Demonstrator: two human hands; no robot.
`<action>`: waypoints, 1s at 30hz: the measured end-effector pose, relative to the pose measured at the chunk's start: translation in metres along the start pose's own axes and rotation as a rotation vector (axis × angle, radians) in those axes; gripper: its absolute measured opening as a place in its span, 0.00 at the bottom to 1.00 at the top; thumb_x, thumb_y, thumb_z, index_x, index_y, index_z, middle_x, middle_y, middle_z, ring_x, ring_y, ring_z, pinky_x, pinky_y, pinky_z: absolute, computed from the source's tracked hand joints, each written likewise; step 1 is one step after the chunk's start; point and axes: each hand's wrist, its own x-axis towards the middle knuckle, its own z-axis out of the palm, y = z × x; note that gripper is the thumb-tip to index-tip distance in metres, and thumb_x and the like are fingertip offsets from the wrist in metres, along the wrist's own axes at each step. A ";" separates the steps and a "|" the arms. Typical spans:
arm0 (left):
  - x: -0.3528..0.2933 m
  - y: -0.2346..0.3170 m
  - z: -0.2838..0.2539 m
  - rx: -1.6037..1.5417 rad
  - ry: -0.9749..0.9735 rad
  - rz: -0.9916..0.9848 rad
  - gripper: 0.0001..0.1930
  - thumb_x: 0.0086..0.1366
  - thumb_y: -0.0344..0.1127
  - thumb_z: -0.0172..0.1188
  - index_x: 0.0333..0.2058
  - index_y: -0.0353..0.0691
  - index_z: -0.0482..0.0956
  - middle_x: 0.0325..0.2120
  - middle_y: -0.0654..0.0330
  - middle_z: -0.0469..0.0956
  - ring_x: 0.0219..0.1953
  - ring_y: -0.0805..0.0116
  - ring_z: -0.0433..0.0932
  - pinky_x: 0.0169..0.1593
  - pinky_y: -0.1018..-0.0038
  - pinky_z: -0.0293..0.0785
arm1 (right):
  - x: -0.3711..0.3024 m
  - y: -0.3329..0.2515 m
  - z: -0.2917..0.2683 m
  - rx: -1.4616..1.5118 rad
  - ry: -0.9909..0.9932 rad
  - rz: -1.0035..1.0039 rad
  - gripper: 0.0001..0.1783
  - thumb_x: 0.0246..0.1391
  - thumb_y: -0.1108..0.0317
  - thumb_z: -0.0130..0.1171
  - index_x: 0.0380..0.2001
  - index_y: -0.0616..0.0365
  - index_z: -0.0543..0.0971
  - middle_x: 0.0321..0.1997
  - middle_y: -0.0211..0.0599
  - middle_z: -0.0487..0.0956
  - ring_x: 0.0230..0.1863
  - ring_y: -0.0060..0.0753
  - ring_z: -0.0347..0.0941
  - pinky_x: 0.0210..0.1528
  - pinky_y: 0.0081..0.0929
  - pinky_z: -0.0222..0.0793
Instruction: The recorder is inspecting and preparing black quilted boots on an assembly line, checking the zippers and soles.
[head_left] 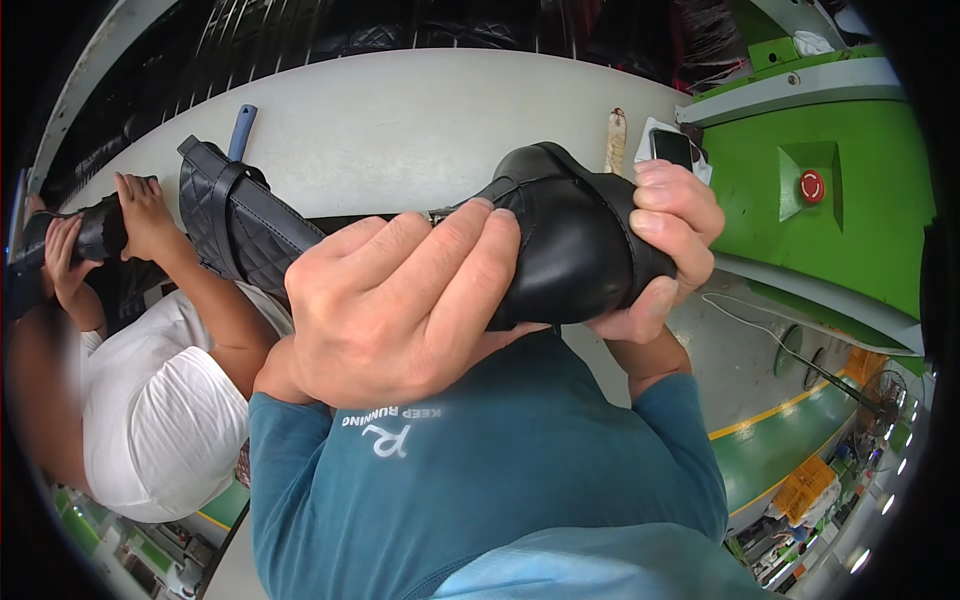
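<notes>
We press our left fingers (480, 265) together against the black boot (570, 260) and pinch its rounded end with our right fingers (682, 205), probably to steady it

Left hand (400, 300) partly hides boot (575, 245); co-worker's head (45, 390) blurred

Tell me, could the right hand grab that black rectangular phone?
Probably not yet: the right hand is gripping the shiny black leather-like boot, though the phone appears just beyond that hand.
</notes>
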 end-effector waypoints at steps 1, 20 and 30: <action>-0.001 0.000 0.000 -0.002 -0.006 -0.002 0.27 0.55 0.51 0.76 0.42 0.29 0.87 0.33 0.51 0.86 0.23 0.69 0.80 0.25 0.76 0.75 | 0.000 0.000 -0.001 0.020 -0.008 0.003 0.25 0.73 0.48 0.44 0.46 0.59 0.78 0.45 0.48 0.77 0.44 0.46 0.75 0.43 0.45 0.80; -0.122 -0.046 0.065 -0.047 -0.081 -0.481 0.24 0.58 0.22 0.68 0.50 0.55 0.94 0.55 0.74 0.90 0.64 0.56 0.82 0.75 0.46 0.66 | -0.021 0.028 -0.004 0.060 -0.585 0.072 0.40 0.44 0.47 0.85 0.58 0.50 0.80 0.61 0.38 0.82 0.62 0.45 0.80 0.70 0.59 0.73; -0.150 -0.010 0.082 -0.208 -0.218 -0.934 0.57 0.61 0.56 0.77 0.76 0.29 0.56 0.74 0.33 0.62 0.79 0.37 0.57 0.81 0.47 0.39 | -0.057 0.066 -0.016 -0.092 -0.690 0.023 0.35 0.32 0.66 0.86 0.51 0.45 0.86 0.61 0.36 0.87 0.59 0.48 0.82 0.63 0.46 0.69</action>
